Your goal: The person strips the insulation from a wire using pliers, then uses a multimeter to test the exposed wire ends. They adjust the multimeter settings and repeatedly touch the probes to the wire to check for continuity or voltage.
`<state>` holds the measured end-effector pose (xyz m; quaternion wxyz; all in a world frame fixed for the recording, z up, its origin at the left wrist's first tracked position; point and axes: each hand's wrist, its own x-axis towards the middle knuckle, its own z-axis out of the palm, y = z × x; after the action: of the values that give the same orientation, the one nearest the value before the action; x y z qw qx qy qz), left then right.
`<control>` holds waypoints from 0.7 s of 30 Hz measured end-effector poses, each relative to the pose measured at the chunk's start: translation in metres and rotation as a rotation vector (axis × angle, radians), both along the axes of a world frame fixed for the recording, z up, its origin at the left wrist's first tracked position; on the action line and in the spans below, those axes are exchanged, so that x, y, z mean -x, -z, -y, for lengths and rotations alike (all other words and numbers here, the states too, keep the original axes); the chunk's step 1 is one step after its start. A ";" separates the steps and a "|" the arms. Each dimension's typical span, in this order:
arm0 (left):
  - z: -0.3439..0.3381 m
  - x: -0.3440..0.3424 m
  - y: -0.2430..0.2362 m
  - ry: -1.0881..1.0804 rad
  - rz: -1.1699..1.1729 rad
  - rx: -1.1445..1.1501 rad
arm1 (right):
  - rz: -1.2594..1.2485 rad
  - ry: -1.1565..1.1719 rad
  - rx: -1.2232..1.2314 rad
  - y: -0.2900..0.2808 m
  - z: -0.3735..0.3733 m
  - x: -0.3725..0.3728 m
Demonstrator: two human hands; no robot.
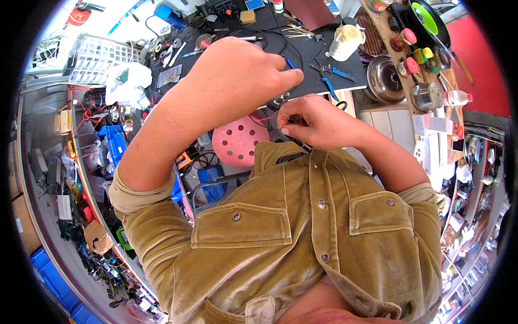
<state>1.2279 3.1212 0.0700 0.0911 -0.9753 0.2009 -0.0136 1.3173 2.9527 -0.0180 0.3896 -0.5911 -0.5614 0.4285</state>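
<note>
My left hand (237, 70) hangs over the front edge of the black work mat (280, 48), its back up and fingers curled. What its fingertips grip is hidden beneath it. Just below it a small dark metal piece (278, 101) shows, with a thin red wire (264, 117) close by. Lower and to the right, in front of my shirt, my right hand (318, 123) is closed in a pinch around something black and thin, mostly covered by the fingers. Blue-handled cutters (330, 70) lie on the mat beyond my right hand.
A pink round stool (240, 143) with holes is below my hands. A white jar (346, 42) stands at the mat's right. Jars, a kettle (426, 96) and a pan (429, 21) crowd the right shelf. Cluttered bins and a blue tray (113, 144) fill the left.
</note>
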 end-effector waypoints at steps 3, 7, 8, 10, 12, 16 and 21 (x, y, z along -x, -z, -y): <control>0.000 0.000 0.000 -0.001 -0.002 0.002 | 0.008 -0.008 -0.002 0.001 0.000 0.000; 0.000 -0.001 0.001 0.003 0.001 0.012 | 0.002 -0.004 0.016 -0.001 0.000 -0.001; 0.000 0.000 0.002 0.001 0.003 0.015 | 0.012 -0.003 0.014 -0.003 -0.001 -0.001; 0.000 0.000 0.002 0.001 0.005 0.022 | 0.025 -0.002 0.007 -0.004 -0.002 -0.001; -0.001 -0.001 0.002 0.004 0.003 0.029 | 0.032 -0.001 -0.002 -0.002 -0.002 -0.002; -0.002 -0.002 0.004 0.017 0.015 0.047 | 0.031 -0.004 0.000 -0.001 -0.002 -0.002; -0.001 -0.002 0.003 0.005 0.002 0.023 | 0.037 -0.013 -0.011 0.006 -0.002 -0.002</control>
<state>1.2299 3.1224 0.0674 0.0803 -0.9757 0.2029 -0.0171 1.3195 2.9543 -0.0242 0.3796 -0.5931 -0.5748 0.4168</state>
